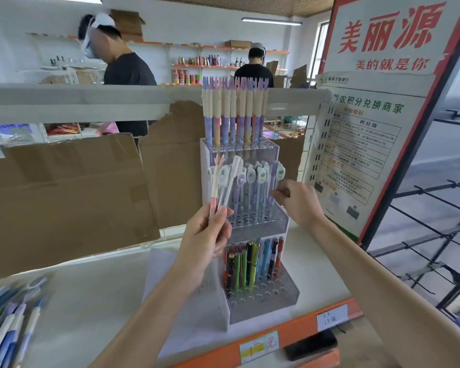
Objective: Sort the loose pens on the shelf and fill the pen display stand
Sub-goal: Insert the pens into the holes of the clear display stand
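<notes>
Pen stand (pixel 283 221): three tiers, upright on the white shelf (pixel 96 293). Left hand (pixel 206 241): fingers clamped around a few pens (pixel 225 185), raised before the middle tier. Right hand (pixel 296 200): fingertips pinching a pen in the middle tier. Loose pens (pixel 8 325): piled at the shelf's left.

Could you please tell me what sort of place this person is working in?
Most likely a small shop or stockroom being set up. A tiered pen stand sits on a shelf with price labels on its edge, and bottles line wall shelves behind.
</notes>
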The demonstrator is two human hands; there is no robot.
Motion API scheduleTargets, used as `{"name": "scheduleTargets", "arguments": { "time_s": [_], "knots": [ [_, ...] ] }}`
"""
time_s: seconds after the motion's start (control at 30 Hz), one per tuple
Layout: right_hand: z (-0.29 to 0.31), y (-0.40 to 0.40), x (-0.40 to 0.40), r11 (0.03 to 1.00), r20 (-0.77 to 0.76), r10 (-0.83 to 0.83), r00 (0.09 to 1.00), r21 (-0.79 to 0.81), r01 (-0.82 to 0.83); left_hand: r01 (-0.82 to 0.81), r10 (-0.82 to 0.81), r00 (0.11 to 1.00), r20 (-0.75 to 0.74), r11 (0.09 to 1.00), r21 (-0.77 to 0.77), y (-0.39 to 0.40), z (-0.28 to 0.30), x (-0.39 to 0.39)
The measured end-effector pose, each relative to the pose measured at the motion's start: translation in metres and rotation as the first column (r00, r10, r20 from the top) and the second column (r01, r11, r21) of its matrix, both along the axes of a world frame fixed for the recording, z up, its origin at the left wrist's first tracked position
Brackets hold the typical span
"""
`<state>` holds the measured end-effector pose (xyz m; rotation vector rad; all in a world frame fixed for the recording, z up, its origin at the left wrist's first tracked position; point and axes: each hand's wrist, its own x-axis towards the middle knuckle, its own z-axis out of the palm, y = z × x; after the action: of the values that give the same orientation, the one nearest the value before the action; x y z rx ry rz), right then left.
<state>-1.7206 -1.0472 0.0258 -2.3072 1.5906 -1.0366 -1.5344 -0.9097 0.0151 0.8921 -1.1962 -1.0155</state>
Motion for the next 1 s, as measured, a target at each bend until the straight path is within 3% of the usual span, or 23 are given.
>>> {"name": "scheduleTargets", "arguments": {
  "time_s": [0.2,0.33,0.4,0.5,0.67,0.9,1.0],
  "knots": [
    [-0.006,0.029,0.007,0.994,0.171,-0.025,0.985,0.11,0.006,0.021,-0.015,0.993,-0.116,0.999,0.05,0.0,-0.006,0.002],
    [0.001,0.07,0.031,0.912,0.361,0.27,0.893,0.202,-0.358,-0.007,0.008,0.999,-0.046,0.999,0.035,-0.004,-0.01,-0.001],
    [0.007,0.081,0.045,0.877,0.394,0.355,0.848,0.175,-0.448,-0.019,0.02,1.0,-0.018,0.999,0.027,-0.006,-0.011,-0.002],
    [0.013,0.083,0.057,0.898,0.378,0.358,0.854,0.111,-0.426,-0.043,0.044,0.999,-0.015,0.998,0.054,-0.006,-0.014,0.002],
    [0.022,0.07,0.059,0.936,0.552,0.258,0.793,0.06,-0.346,-0.295,0.298,0.955,-0.015,0.951,0.086,0.003,-0.024,0.027],
    [0.011,0.056,0.076,0.962,0.432,0.24,0.87,0.015,-0.273,-0.351,0.353,0.936,-0.007,0.934,0.063,0.007,-0.02,0.038],
    [0.002,0.054,0.083,0.963,0.278,0.234,0.932,0.065,-0.261,-0.343,0.348,0.937,-0.024,0.932,0.114,0.008,-0.022,0.036]
  ]
}}
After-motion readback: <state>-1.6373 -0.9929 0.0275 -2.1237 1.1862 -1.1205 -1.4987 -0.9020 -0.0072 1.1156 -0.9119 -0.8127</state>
